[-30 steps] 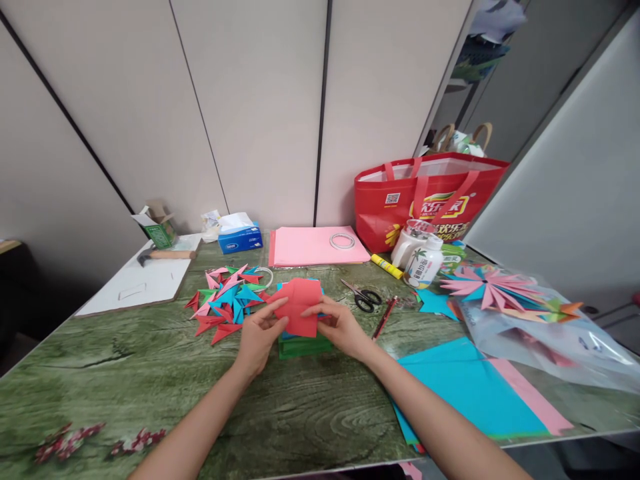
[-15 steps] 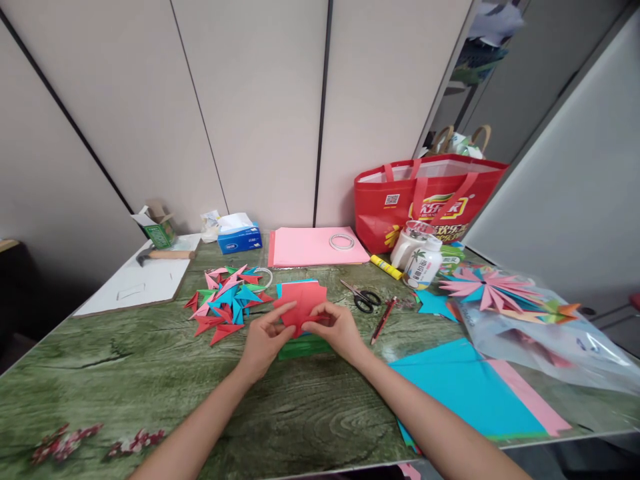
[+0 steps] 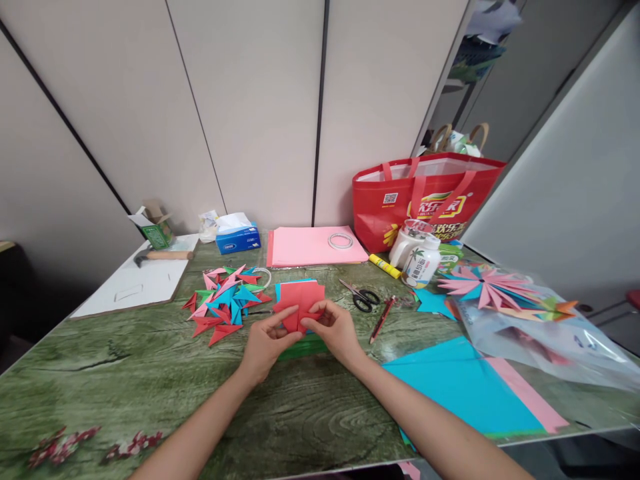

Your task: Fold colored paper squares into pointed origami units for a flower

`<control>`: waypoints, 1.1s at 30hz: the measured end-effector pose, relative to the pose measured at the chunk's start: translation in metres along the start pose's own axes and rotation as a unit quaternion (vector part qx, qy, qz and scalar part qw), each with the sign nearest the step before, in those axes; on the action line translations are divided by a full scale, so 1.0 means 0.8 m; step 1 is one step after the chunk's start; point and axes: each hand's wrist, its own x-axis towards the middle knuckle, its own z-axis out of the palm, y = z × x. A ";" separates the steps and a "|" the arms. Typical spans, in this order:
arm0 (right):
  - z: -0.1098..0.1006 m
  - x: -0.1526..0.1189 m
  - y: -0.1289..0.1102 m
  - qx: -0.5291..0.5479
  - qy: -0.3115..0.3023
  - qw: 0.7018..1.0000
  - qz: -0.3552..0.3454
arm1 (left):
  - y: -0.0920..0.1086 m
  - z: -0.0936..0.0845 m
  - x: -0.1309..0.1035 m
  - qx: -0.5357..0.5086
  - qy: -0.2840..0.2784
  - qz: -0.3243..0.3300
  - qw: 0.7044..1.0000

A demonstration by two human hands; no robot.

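Note:
Both hands meet at the middle of the table over a small piece of red paper point(image 3: 294, 323). My left hand point(image 3: 267, 342) pinches its left side between thumb and fingers. On its right side my right hand point(image 3: 336, 328) pinches it too, both thumbs close together near the lower edge. A crease shows down the paper's middle. Just behind lies a stack of small paper squares point(image 3: 305, 290), red on top, with blue and white edges showing. Green paper point(image 3: 305, 348) lies below the hands. Folded paper pieces point(image 3: 227, 300) in several colours are heaped to the left.
Scissors point(image 3: 361, 297) and a red pencil point(image 3: 383, 320) lie right of the hands. Large blue sheets point(image 3: 460, 383) sit at front right, a paper flower point(image 3: 487, 287) on a plastic bag beyond. Behind are pink sheets point(image 3: 305, 247), a tissue box point(image 3: 238, 238), a glue stick point(image 3: 385, 266) and a red bag point(image 3: 375, 207).
The fingers have shifted slightly on the red paper, and its middle crease shows more clearly. The whole view has moved a little; the things on the table look the same.

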 end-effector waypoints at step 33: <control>0.002 -0.006 -0.010 -0.026 0.019 0.999 -0.029 | -0.001 -0.001 -0.002 -0.011 -0.029 -0.001 1.000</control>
